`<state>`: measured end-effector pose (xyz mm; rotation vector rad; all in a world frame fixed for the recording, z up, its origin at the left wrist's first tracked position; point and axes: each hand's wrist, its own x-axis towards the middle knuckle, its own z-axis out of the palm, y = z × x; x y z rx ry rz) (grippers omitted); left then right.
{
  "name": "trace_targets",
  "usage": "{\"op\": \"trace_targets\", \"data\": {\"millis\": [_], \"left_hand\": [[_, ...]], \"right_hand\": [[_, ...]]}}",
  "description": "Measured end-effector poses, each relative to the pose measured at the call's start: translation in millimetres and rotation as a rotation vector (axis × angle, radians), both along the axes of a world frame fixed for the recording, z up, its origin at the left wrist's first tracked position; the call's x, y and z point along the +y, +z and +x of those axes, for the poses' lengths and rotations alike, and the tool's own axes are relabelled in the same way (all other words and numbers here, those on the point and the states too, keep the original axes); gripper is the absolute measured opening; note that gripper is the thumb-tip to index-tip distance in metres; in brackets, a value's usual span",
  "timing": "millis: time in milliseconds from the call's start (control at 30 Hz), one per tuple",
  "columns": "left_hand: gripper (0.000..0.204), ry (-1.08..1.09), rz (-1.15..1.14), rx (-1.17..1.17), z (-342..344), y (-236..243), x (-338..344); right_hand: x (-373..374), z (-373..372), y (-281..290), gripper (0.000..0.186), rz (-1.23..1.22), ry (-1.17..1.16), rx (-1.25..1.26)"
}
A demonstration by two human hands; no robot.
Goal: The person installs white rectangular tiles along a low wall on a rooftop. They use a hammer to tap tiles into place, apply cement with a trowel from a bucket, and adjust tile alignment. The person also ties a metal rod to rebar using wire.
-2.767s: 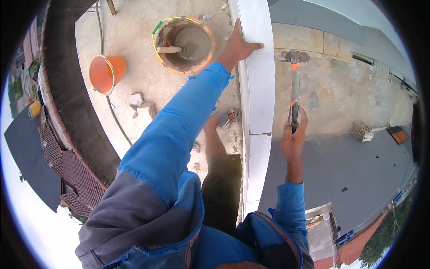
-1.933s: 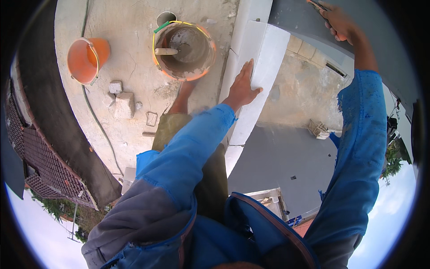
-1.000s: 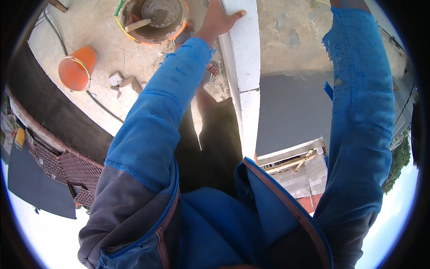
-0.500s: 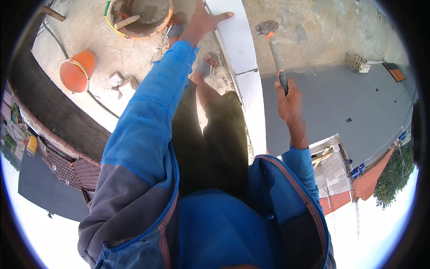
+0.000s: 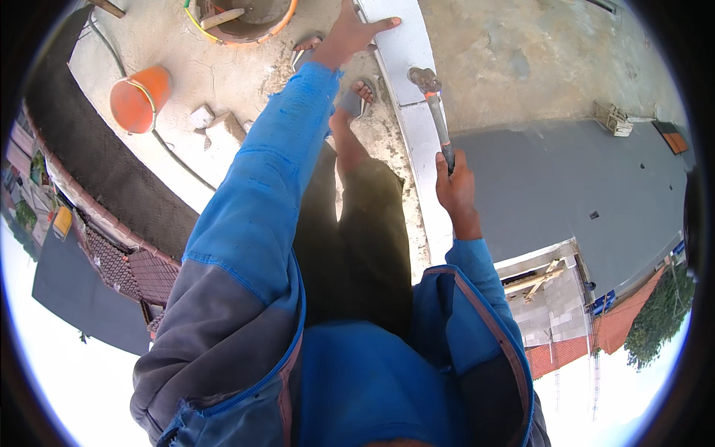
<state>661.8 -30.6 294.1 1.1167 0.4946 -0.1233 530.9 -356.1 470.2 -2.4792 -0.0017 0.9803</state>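
Note:
My left hand [image 5: 348, 36] rests at the top of a long white concrete ledge [image 5: 392, 56], thumb spread out across it and other fingertips running out of view. In my right hand [image 5: 456, 186] is a hammer [image 5: 439, 123], gripped by the dark end of its handle, with orange bands along it. The dirty metal head is held at the ledge's right side, near a joint crack; whether it touches cannot be told. Just left of my left hand sits a bucket [image 5: 261, 36] of wet grey mortar with a wooden-handled tool in it. My sandalled feet stand on the floor beside the ledge.
An orange bucket [image 5: 130, 108], a hose [image 5: 179, 167] and broken blocks [image 5: 222, 134] lie on the concrete floor at left. Right of the ledge is a lower grey surface [image 5: 544, 179] with a small crate [image 5: 612, 119]. Tiled roofs [image 5: 134, 272] show past the left edge.
My right hand, earlier raised high and partly out of view, has come down and leftward, bringing the hammer head to the ledge. My left hand stays on the ledge.

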Motion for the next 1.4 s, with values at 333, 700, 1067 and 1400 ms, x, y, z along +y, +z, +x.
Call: {"op": "trace_targets", "data": {"millis": [333,700,1067,1400], "left_hand": [[0.145,-0.181,0.194,0.326,1.0,6.8,9.3],[0.144,0.03,0.375,0.161,123.3,2.5,126.9],[0.132,-0.026,0.432,0.181,178.4,20.9,180.8],[0.133,0.005,0.325,0.18,179.1,2.2,183.6]], "right_hand": [[2.8,2.3,7.8,0.042,-0.057,-0.054,0.032],[167.4,195.8,35.8,0.043,0.31,0.004,-0.155],[296.3,362.2,-57.5,0.041,0.245,0.171,-0.238],[291.5,381.9,-70.7,0.038,0.134,0.215,-0.118]]}}
